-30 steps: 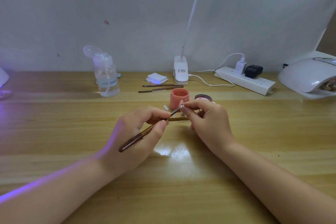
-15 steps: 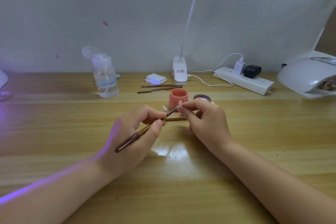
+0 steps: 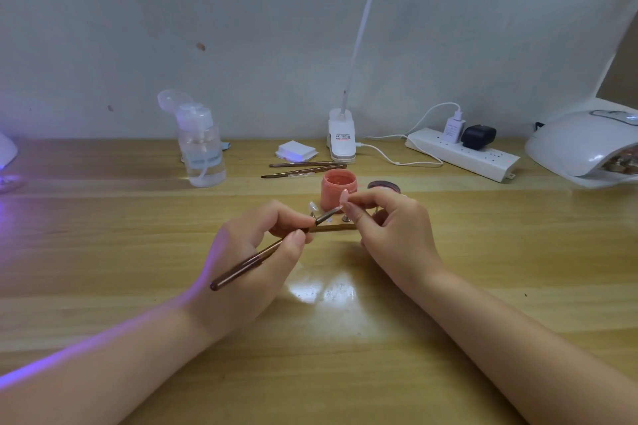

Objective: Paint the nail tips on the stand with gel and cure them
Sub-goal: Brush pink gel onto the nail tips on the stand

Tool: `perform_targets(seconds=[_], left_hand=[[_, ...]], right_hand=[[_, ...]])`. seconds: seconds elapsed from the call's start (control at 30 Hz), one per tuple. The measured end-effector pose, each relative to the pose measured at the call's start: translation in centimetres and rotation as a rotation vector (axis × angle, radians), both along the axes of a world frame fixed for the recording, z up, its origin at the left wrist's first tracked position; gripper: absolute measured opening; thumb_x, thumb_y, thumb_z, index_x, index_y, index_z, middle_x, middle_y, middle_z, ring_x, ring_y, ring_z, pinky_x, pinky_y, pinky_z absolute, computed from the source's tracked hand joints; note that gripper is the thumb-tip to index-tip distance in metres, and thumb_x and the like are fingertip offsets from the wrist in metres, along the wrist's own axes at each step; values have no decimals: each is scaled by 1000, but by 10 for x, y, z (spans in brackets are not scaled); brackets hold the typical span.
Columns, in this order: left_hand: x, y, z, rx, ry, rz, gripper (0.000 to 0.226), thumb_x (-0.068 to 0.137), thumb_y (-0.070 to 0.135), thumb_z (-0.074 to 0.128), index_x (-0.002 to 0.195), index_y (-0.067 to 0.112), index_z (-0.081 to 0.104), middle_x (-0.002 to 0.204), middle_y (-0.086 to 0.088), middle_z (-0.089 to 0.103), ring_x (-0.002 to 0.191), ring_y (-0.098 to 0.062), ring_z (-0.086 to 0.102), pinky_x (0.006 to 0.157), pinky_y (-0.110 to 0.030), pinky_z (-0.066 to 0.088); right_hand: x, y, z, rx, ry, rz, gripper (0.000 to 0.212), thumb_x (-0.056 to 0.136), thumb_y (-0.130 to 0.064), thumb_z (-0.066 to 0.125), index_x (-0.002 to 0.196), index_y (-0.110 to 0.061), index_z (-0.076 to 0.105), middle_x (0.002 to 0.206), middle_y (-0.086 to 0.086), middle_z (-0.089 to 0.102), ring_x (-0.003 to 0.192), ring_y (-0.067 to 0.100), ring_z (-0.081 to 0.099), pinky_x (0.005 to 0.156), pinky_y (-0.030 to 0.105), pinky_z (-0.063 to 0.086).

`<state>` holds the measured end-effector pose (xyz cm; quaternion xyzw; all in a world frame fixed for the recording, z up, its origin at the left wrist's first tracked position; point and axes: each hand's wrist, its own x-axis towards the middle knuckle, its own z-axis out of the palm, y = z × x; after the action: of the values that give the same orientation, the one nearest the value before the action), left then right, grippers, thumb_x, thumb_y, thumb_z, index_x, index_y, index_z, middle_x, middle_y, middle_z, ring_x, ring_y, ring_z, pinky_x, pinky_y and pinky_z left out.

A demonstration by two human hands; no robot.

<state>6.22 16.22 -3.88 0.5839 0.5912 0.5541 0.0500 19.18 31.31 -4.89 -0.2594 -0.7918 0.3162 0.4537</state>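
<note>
My left hand (image 3: 252, 262) grips a brown gel brush (image 3: 262, 255) like a pen, its bristle end touching a pink nail tip (image 3: 344, 196). My right hand (image 3: 390, 228) pinches that nail tip between thumb and forefinger, lifted above the wooden stand (image 3: 336, 227). A clear nail tip (image 3: 313, 208) still stands on the stand, whose right part is hidden behind my right hand. Just behind sit an open pink gel pot (image 3: 337, 187) and its dark lid (image 3: 384, 187). The white curing lamp (image 3: 583, 145) is at the far right.
Two spare brushes (image 3: 303, 169) lie behind the pot, beside a white pad stack (image 3: 296, 151). A clear pump bottle (image 3: 202, 145) stands at the back left. A clip lamp base (image 3: 341, 134), a cable and a power strip (image 3: 462, 153) line the back wall.
Both hands stay close together at the stand. The brush tip has shifted slightly against the nail tip, and the brush's rear end has dipped a little lower.
</note>
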Motion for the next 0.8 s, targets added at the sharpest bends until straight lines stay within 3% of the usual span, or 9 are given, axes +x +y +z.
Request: perform_targets(seconds=[0.3, 0.4, 0.5, 0.57, 0.67, 0.8], left_hand=[[4, 2, 4, -17, 14, 15, 17, 92, 28, 63, 107, 37, 66, 101, 22, 71, 100, 2, 64, 83, -6, 42], [2, 2, 2, -19, 14, 17, 13, 87, 30, 64, 98, 34, 68, 95, 19, 72, 96, -3, 65, 83, -10, 44], [2, -1, 3, 17, 16, 7, 17, 81, 35, 53, 91, 32, 66, 87, 16, 71, 89, -8, 65, 83, -18, 47], [2, -1, 3, 32, 28, 22, 17, 83, 35, 51, 93, 35, 64, 88, 20, 71, 90, -3, 64, 82, -15, 45], [2, 0, 5, 5, 6, 36, 18, 87, 40, 54, 102, 40, 64, 96, 22, 71, 93, 0, 63, 80, -12, 44], [1, 3, 3, -37, -17, 11, 19, 88, 39, 57, 104, 38, 65, 98, 20, 72, 94, -1, 63, 83, -18, 46]], right_hand=[[1, -1, 1, -7, -14, 3, 7, 85, -19, 73, 83, -26, 73, 73, -9, 69, 55, 23, 56, 62, 46, 52], [1, -1, 1, -18, -16, 2, 6, 85, -18, 72, 86, -24, 73, 76, -7, 70, 58, 24, 59, 63, 47, 52], [1, -1, 2, -24, -10, -1, 6, 86, -18, 71, 86, -24, 73, 76, -15, 68, 59, 20, 61, 63, 43, 54], [1, -1, 2, -34, -7, 4, 6, 86, -19, 71, 83, -24, 73, 75, -18, 68, 56, 20, 59, 62, 39, 53], [1, -2, 3, -45, -10, 10, 7, 87, -21, 71, 89, -16, 77, 77, -10, 71, 55, 18, 57, 63, 41, 52], [1, -4, 4, -45, -12, 22, 8, 86, -17, 71, 90, -14, 76, 74, 4, 70, 58, 31, 59, 65, 47, 51]])
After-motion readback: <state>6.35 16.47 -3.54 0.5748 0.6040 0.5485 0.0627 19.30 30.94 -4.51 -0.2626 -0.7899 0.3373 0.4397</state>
